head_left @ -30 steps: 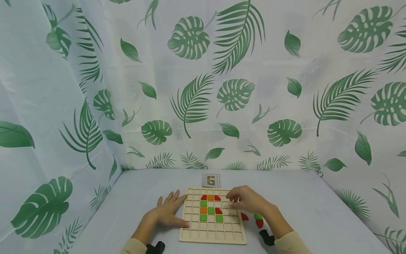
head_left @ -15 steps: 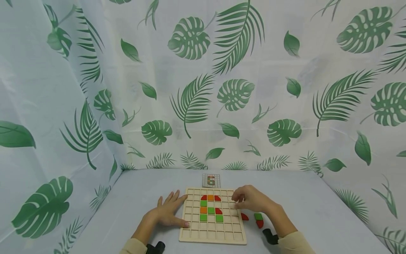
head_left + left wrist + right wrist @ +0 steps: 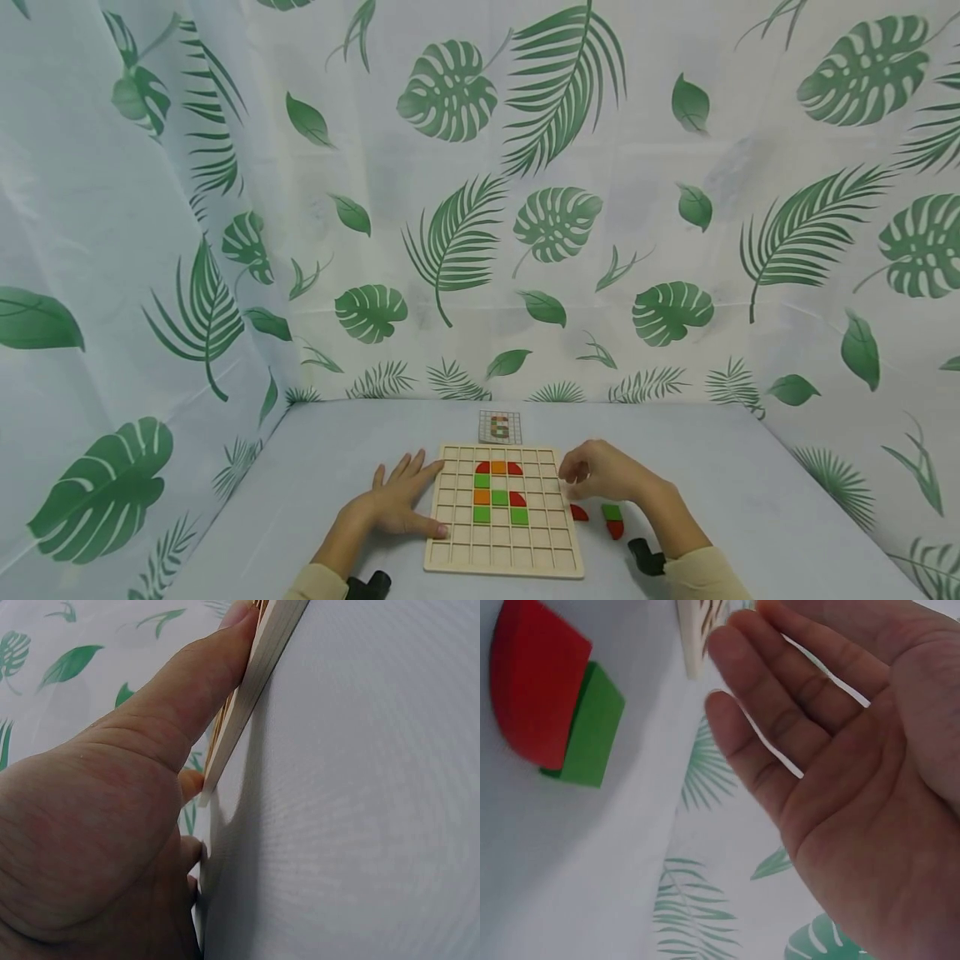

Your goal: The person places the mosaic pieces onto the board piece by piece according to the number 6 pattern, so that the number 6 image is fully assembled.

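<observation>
A wooden grid board [image 3: 502,558] lies on the table, with several red, orange and green blocks set in its squares. My left hand [image 3: 397,502] rests at the board's left edge with fingers spread; in the left wrist view its thumb [image 3: 187,690] lies along the board's rim [image 3: 251,697]. My right hand [image 3: 603,471] hovers by the board's right edge, fingers loosely bent and holding nothing. Just below it lies a red rounded block [image 3: 579,512]. Further right, a green block [image 3: 611,512] touches another red rounded block [image 3: 615,529]; both show large in the right wrist view.
Behind the board lies a small card [image 3: 500,427] printed with a grid and a coloured figure. Black devices sit at the left wrist [image 3: 369,586] and right wrist [image 3: 647,557]. A leaf-patterned cloth [image 3: 480,250] encloses the table at the back and sides.
My right hand has drawn back to the right, from over the board's right columns to its edge, uncovering more squares and the loose green block. My left hand has stayed still.
</observation>
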